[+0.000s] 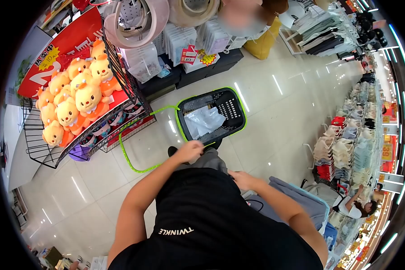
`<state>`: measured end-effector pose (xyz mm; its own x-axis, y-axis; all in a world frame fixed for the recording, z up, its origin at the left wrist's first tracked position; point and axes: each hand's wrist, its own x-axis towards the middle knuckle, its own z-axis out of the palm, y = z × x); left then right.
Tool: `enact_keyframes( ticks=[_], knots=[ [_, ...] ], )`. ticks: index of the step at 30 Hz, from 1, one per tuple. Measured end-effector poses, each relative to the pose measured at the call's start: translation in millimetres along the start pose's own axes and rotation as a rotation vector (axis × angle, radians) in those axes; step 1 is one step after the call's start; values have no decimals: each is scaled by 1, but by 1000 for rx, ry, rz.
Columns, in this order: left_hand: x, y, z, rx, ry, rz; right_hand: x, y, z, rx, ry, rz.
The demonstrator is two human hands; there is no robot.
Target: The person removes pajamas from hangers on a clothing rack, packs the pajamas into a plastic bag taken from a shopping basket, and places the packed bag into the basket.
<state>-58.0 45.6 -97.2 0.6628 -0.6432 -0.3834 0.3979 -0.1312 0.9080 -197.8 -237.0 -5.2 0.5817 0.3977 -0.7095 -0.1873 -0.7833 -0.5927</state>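
Black basket (231, 108) already holds pale packaging (204, 121). Left hand (191, 152) curled, right hand (243, 180) by the shirt (198, 198); what they hold, I can't tell.

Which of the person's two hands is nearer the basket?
The left hand, close to the basket's rim; the right hand is farther off, by the black shirt.
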Motion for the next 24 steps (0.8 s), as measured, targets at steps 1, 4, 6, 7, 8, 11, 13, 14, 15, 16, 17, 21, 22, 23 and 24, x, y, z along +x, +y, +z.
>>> enact_keyframes(
  ticks=[1, 4, 6, 7, 8, 11, 13, 14, 15, 16, 17, 21, 22, 23, 24],
  knots=[
    [-1, -77, -26, 281, 204, -22, 7, 2, 3, -89, 15, -4],
    [-88, -125, -77, 632, 449, -328, -3, -25, -7, 36, 84, 10],
    [-150, -192, -99, 723, 485, -517, -13, -34, -8, 219, 198, 131],
    [-179, -205, -104, 666, 450, -722, -12, -32, -4, 207, 186, 127],
    [-216, -309, -123, 969, 216, -626, -7, -29, 4, 484, 327, 119],
    [-296, -312, -98, 894, 178, -876, 51, 53, 68, 807, 651, 144],
    [-312, -293, -80, 957, -42, -890, 79, 81, 84, 880, 905, 178],
    [-313, -288, -69, 1024, -269, -891, 86, 74, 79, 885, 867, 160],
    [-313, -287, -56, 1020, -269, -893, 90, 65, 76, 892, 848, 145],
    [-310, -286, -41, 549, 106, -988, 94, 61, 74, 883, 823, 133],
    [-304, -285, -27, 59, 465, -1024, 95, 57, 70, 865, 796, 138],
    [-264, -234, -3, 78, 545, -801, 84, 46, 54, 772, 674, 140],
    [-258, -228, -3, 132, 556, -702, 79, 43, 48, 749, 642, 144],
    [-248, -229, -5, 139, 578, -671, 78, 40, 45, 726, 609, 143],
    [-238, -233, -7, 146, 600, -641, 75, 37, 40, 702, 578, 143]
  ],
)
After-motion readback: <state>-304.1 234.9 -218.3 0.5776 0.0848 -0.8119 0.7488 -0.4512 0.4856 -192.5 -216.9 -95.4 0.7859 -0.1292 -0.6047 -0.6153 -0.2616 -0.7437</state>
